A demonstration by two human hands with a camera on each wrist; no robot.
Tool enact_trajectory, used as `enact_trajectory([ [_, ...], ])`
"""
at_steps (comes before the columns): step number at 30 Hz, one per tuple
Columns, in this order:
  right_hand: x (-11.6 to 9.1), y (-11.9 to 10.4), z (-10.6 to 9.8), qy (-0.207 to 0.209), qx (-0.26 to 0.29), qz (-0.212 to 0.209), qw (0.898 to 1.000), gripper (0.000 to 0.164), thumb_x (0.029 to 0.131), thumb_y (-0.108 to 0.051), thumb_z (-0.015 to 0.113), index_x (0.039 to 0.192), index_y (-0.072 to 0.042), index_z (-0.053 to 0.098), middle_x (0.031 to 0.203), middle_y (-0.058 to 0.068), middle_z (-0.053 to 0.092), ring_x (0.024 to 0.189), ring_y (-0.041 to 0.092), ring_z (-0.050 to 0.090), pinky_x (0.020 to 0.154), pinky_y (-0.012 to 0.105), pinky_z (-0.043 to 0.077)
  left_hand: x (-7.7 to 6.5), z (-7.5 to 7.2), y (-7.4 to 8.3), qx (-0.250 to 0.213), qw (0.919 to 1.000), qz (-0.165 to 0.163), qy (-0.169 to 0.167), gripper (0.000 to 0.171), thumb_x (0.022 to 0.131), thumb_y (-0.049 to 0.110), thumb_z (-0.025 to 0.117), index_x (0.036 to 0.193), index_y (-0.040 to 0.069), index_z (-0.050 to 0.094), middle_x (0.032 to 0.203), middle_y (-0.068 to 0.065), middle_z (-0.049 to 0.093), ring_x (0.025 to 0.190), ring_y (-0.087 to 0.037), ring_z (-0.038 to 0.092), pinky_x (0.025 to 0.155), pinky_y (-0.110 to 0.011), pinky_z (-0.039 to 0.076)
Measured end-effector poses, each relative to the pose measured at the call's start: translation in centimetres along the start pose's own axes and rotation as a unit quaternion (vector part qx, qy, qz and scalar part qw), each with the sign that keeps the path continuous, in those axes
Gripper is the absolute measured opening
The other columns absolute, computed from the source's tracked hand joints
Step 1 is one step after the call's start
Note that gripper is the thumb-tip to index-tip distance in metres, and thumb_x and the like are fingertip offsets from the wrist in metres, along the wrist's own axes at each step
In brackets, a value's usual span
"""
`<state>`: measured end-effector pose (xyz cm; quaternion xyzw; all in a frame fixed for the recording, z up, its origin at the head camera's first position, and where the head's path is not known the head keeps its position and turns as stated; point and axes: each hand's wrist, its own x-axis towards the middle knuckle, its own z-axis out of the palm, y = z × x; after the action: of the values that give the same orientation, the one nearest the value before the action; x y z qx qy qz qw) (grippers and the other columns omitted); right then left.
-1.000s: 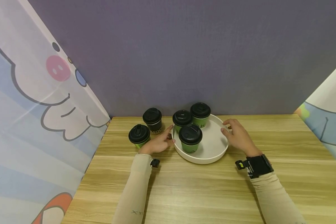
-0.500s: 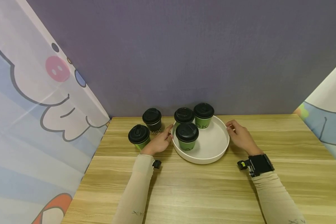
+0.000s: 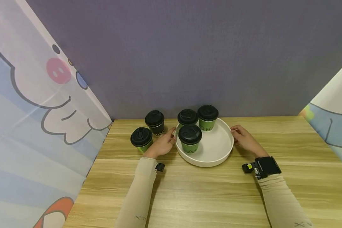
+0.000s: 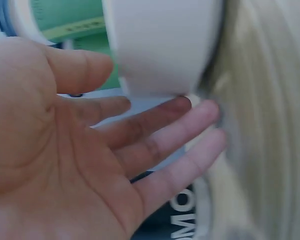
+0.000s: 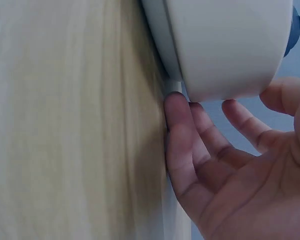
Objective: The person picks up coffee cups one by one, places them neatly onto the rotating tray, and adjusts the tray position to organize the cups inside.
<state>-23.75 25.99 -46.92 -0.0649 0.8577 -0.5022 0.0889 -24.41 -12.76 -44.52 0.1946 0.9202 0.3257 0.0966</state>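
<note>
A round white tray (image 3: 216, 145) on the wooden table carries three green paper cups with black lids: a front cup (image 3: 190, 148), one behind it (image 3: 187, 117) and a back cup (image 3: 207, 124). My left hand (image 3: 161, 145) is at the tray's left side, its fingers extended and the tips right at the outer wall (image 4: 160, 55) in the left wrist view. On the opposite side my right hand (image 3: 246, 141) touches the wall with its fingertips (image 5: 179, 107), fingers slightly bent, thumb near the rim.
Left of the tray stand a black cup (image 3: 156, 128) and another green cup (image 3: 142, 145), both black-lidded and close to my left hand. A grey partition (image 3: 188, 63) rises at the table's back edge. Cartoon-printed cloths (image 3: 45, 110) hang at the sides.
The tray has turned clockwise: its front cup shifted left, the back cup right. My right hand moved slightly outward, from over the rim to the outer wall. Little differs over the last half second.
</note>
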Motion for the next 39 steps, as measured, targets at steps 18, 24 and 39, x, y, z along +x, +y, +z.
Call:
enact_trajectory([
  [18, -0.1, 0.9, -0.9, -0.054, 0.103, 0.029, 0.993, 0.049, 0.105, -0.017, 0.048, 0.145, 0.008, 0.033, 0.102, -0.001, 0.063, 0.082, 0.005, 0.063, 0.073, 0.024, 0.054, -3.5, -5.1, 4.0, -0.032, 0.9813, 0.051, 0.183, 0.037, 0.106, 0.016, 0.055, 0.142, 0.011, 0.059, 0.118, -0.008, 0.071, 0.099, -0.021, 0.07, 0.085, -0.042, 0.058],
  [24, -0.4, 1.2, -1.3, -0.073, 0.11, 0.012, 0.991, 0.053, 0.105, -0.016, 0.053, 0.146, 0.01, 0.033, 0.112, 0.0, 0.062, 0.089, 0.003, 0.063, 0.08, 0.023, 0.054, -4.1, -6.7, 2.5, -0.019, 0.9594, 0.07, 0.273, 0.034, 0.104, 0.016, 0.06, 0.136, 0.008, 0.063, 0.112, -0.01, 0.07, 0.099, -0.026, 0.068, 0.081, -0.04, 0.056],
  [39, -0.8, 2.0, -2.1, -0.126, 0.082, -0.028, 0.988, 0.059, 0.105, -0.015, 0.057, 0.151, 0.01, 0.028, 0.145, 0.036, 0.043, 0.107, -0.002, 0.057, 0.083, 0.028, 0.053, -6.2, -9.3, -0.8, 0.057, 0.9838, -0.048, 0.163, 0.09, 0.091, 0.039, 0.077, 0.161, 0.008, 0.029, 0.155, -0.026, 0.042, 0.141, -0.046, 0.042, 0.112, -0.065, 0.038],
])
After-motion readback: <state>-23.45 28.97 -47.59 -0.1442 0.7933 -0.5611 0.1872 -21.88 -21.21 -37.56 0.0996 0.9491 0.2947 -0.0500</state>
